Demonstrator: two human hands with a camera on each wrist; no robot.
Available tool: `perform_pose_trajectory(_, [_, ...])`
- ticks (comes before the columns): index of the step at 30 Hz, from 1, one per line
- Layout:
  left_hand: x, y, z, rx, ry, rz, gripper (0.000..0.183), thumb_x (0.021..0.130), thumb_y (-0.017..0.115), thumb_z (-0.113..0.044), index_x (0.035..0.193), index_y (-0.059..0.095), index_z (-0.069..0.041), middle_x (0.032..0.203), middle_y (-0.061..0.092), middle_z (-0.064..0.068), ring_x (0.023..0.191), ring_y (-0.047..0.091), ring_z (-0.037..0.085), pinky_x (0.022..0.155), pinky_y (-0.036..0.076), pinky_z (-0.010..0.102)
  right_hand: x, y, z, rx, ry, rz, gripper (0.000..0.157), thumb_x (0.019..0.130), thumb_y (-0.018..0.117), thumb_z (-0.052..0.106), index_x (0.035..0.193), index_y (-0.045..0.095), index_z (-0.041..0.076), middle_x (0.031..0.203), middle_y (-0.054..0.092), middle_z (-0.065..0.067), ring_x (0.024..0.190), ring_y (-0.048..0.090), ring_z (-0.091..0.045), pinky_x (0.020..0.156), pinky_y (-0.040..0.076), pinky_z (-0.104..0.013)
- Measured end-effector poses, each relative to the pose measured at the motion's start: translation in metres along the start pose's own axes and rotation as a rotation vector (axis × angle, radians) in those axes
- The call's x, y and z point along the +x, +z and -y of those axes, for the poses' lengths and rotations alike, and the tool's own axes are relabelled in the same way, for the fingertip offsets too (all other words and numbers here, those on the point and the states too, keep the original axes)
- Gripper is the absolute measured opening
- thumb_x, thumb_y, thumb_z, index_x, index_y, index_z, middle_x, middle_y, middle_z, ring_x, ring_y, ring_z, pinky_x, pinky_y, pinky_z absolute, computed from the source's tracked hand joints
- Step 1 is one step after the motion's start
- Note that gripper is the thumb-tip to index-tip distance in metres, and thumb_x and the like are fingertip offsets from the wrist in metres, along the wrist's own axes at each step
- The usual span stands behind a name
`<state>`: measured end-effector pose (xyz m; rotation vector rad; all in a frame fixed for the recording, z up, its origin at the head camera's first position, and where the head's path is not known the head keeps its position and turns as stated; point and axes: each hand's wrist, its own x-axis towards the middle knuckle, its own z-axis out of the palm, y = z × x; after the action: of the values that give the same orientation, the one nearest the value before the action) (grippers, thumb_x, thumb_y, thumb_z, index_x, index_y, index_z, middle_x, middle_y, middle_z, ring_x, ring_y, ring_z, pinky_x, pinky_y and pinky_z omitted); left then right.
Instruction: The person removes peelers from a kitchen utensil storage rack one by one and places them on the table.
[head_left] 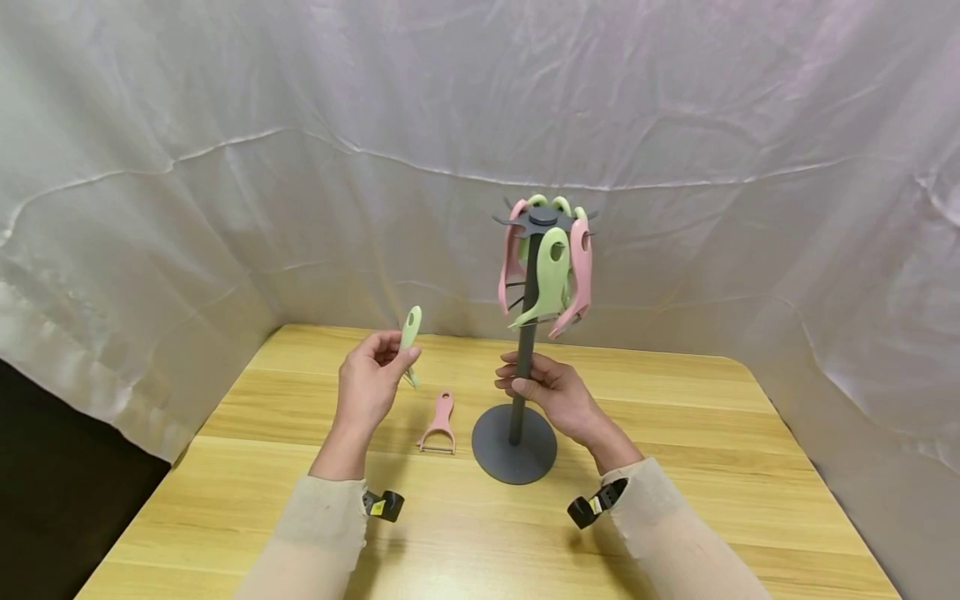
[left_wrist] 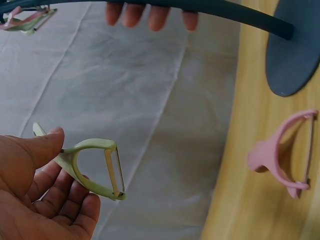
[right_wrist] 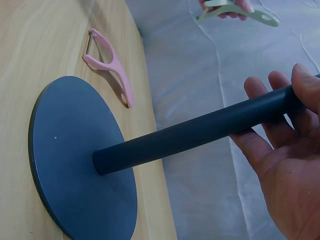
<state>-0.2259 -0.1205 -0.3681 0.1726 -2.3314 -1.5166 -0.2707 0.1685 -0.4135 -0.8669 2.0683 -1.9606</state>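
Observation:
My left hand (head_left: 367,379) pinches a green peeler (left_wrist: 82,157) between thumb and fingers, above the table. The peeler's handle points up in the head view, and its blade end shows clearly in the left wrist view. A dark grey stand (head_left: 513,446) has a round base and a tall pole. My right hand (head_left: 558,396) holds the pole (right_wrist: 195,135) at mid-height, thumb on one side and fingers behind. Several green and pink peelers hang from hooks at the stand's top, among them a green one (head_left: 552,271) and a pink one (head_left: 581,267) in front.
A pink peeler (head_left: 442,421) lies on the wooden table (head_left: 480,533) left of the base, its blade toward me. Pale curtains (head_left: 375,225) rise behind the table and at both sides. Bare hooks (head_left: 502,220) stick out at the stand's top.

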Motion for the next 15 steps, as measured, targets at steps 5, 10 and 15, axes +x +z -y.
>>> perform_pose_trajectory(5, [0.001,0.0,0.012,0.057,-0.024,0.001,0.035,0.098,0.078,-0.03,0.125,0.072,-0.009,0.112,0.072,0.01,0.102,0.067,0.024,0.086,0.054,0.033,0.0,0.0,0.0,-0.004,-0.001,-0.002,0.039,0.106,0.063,0.006,0.143,0.059,-0.002,0.135,0.066,-0.029,0.121,0.071,-0.034,0.1,0.059,-0.039])
perform_pose_trajectory(10, [0.001,-0.001,0.021,0.13,-0.051,0.001,0.033,0.099,0.077,-0.029,0.124,0.071,-0.009,0.111,0.072,0.011,0.101,0.067,0.026,0.086,0.053,0.037,0.0,0.0,0.001,-0.004,-0.001,-0.002,0.039,0.106,0.063,0.006,0.143,0.059,-0.002,0.136,0.065,-0.031,0.121,0.071,-0.034,0.101,0.059,-0.039])
perform_pose_trajectory(15, [0.002,-0.001,0.029,0.197,-0.083,0.011,0.034,0.099,0.077,-0.03,0.123,0.071,-0.007,0.11,0.071,0.011,0.098,0.067,0.027,0.082,0.053,0.037,0.0,0.0,0.002,-0.004,0.005,-0.005,0.039,0.105,0.063,0.005,0.143,0.059,-0.002,0.136,0.064,-0.033,0.122,0.071,-0.036,0.101,0.059,-0.04])
